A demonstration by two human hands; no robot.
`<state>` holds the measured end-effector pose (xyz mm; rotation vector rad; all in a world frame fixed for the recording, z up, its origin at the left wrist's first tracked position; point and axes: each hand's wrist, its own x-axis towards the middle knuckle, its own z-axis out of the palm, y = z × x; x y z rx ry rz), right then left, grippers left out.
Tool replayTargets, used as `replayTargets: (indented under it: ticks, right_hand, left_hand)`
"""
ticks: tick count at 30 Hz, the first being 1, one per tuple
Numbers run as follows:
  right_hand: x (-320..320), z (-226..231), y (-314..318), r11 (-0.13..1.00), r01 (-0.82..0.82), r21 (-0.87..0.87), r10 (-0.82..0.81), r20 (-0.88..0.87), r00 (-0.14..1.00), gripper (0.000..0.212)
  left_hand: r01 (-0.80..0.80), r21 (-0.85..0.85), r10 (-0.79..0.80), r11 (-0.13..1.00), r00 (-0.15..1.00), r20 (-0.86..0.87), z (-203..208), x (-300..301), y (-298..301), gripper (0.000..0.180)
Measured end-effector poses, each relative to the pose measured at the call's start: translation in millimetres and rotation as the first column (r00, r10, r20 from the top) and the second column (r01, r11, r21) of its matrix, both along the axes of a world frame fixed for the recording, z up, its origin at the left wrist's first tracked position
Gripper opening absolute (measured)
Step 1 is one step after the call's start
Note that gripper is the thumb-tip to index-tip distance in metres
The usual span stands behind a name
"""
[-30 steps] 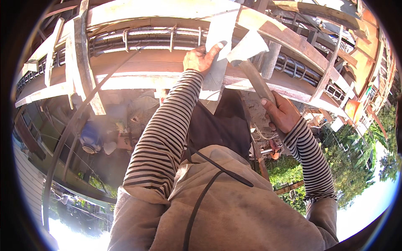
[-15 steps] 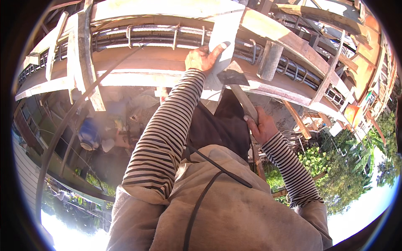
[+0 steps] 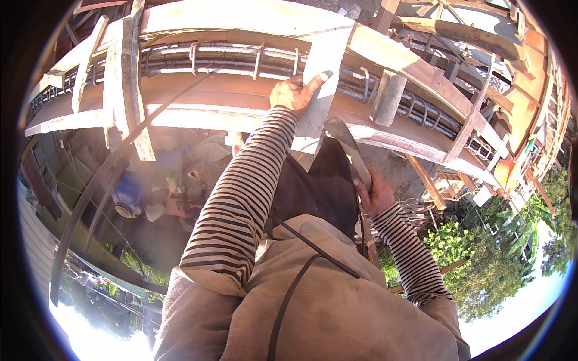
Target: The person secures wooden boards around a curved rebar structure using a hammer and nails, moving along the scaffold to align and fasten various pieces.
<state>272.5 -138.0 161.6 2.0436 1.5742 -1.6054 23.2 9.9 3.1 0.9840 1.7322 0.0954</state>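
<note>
A pale flat board (image 3: 330, 51) lies crosswise over a long timber form, its near end sticking out past the form's near edge. My left hand (image 3: 295, 95) grips this board by its left side, thumb stretched over the top face. To its right, my right hand (image 3: 376, 192) is closed round the wooden handle of a hatchet (image 3: 359, 161). The hatchet's dark metal head (image 3: 339, 129) stands beside the board's near end, turned nearly edge-on. Whether the head touches the board I cannot tell.
Steel reinforcing bars with bent ties (image 3: 259, 60) run inside the form (image 3: 198, 117). Upright wooden braces (image 3: 124, 78) and a short wood block (image 3: 388, 99) cross it. A dark cable (image 3: 99, 180) hangs at the left. A blue drum (image 3: 128, 194) stands far below.
The hatchet has turned from showing its broad blade to nearly edge-on, and its head has dropped slightly. My right hand has shifted a little down and right. My left hand stays on the board.
</note>
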Motion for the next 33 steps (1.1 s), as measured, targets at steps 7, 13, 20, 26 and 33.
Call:
replayTargets:
  ticks: [7, 13, 20, 26, 33]
  right_hand:
    - [4, -32, -23, 0.99, -0.14, -0.033, 0.141, 0.043, 0.989, 0.035]
    - [5, -6, -26, 0.955, -0.14, 0.263, 0.168, -0.089, 0.982, 0.041]
    - [9, -37, -25, 0.955, -0.161, -0.251, 0.198, 0.129, 0.972, 0.041]
    - [8, -53, -34, 0.977, -0.135, -0.164, 0.151, 0.088, 0.985, 0.041]
    - [27, -52, -45, 0.984, 0.165, 0.063, -0.166, 0.012, 0.986, 0.037]
  left_hand:
    - [0.004, -0.012, -0.004, 1.0, 0.999, -0.032, 1, 0, -8, 0.092]
    - [-0.004, 0.009, 0.004, 1.0, 1.0, 0.013, 0, -2, -9, 0.094]
    - [0.005, 0.048, -0.005, 0.999, 1.0, 0.012, -12, -3, -8, 0.095]
    - [-0.025, -0.054, 0.025, 0.998, 1.0, 0.004, -3, 3, -11, 0.091]
    - [-0.055, 0.09, 0.063, 0.994, 0.993, -0.095, -15, 6, -21, 0.081]
